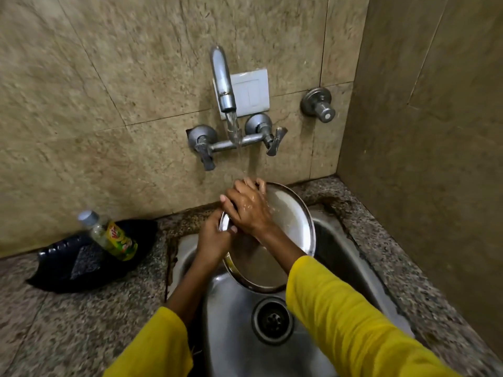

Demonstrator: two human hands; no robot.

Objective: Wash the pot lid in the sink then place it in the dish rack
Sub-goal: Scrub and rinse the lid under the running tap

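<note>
We hold lid (285, 213) tilted over sink (340, 240), under tap (221, 77) stream. Left hand (213, 238) grip clamped on lid's rim; right hand (249, 206) spread flat, rubbing. We judge lid stiff, light, slippery wet: grasp rim.

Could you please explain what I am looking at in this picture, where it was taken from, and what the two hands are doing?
There is no machine here: a person in yellow sleeves wears a camera on the head, so this single picture looks forward and down at their own hands. The left hand grips the edge of a round steel pot lid, tilted over the steel sink. The right hand lies flat on the lid, apparently rubbing it. Water runs from the wall tap onto the hands. On the stone counter to the left lie a black bag and a small bottle with a yellow label. No dish rack is visible.
</note>
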